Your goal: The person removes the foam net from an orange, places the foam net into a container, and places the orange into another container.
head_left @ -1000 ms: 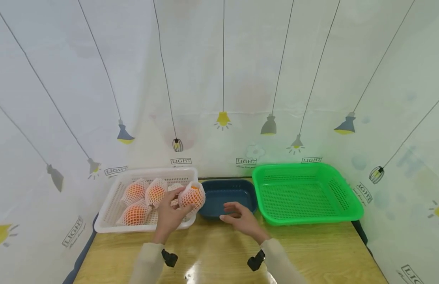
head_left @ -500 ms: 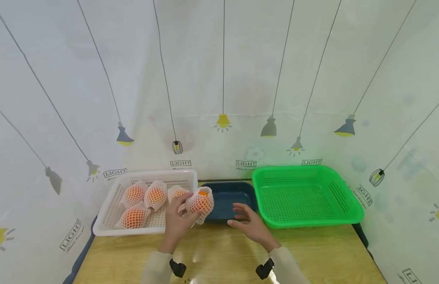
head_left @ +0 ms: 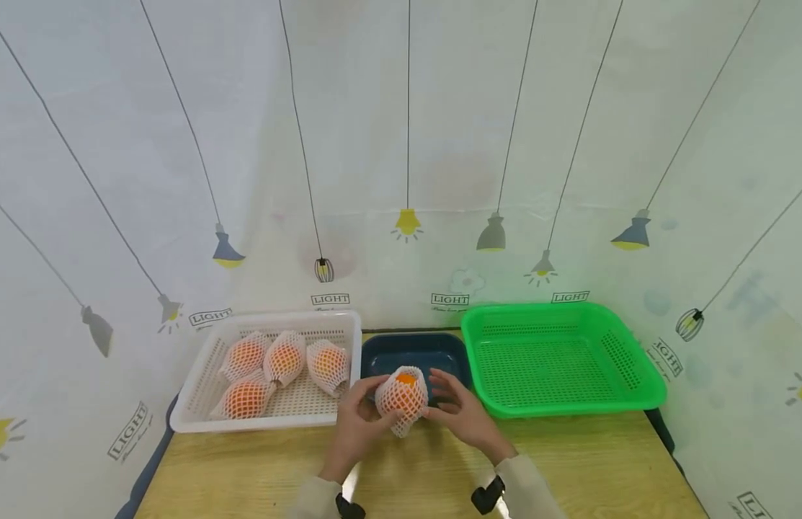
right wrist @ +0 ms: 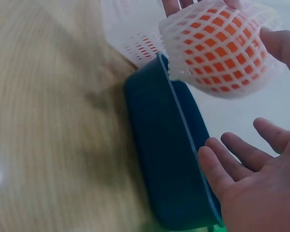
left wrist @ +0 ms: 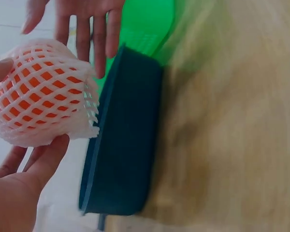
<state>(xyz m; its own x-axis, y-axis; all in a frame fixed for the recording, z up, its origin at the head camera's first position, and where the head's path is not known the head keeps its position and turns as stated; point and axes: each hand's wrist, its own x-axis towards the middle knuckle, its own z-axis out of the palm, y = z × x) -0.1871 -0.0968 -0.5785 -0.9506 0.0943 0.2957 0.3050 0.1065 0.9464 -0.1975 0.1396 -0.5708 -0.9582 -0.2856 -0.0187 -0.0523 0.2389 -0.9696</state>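
Note:
My left hand [head_left: 357, 432] grips an orange fruit [head_left: 403, 398] in a white foam net, fingers and thumb on its sides. The net's open end faces up, and bare orange skin shows through it in the head view. My right hand [head_left: 464, 414] is at the fruit's right side with its fingers spread and relaxed. In the right wrist view its thumb tip overlaps the net's edge. Just beyond both hands is a dark blue basin [head_left: 413, 346], with the fruit over its near side. Several more netted fruits [head_left: 286, 358] lie in a white basket [head_left: 280, 419] on the left.
A green basket [head_left: 537, 371] stands on the right, close beside the blue basin. All three containers stand in a row along the back of the wooden table [head_left: 589, 468]. Behind them hangs a pale cloth [head_left: 362, 144] printed with lamps.
My left hand has carried the netted fruit rightward from over the white basket to in front of the blue basin. My right hand has shifted slightly right, and the fruit is now beside it.

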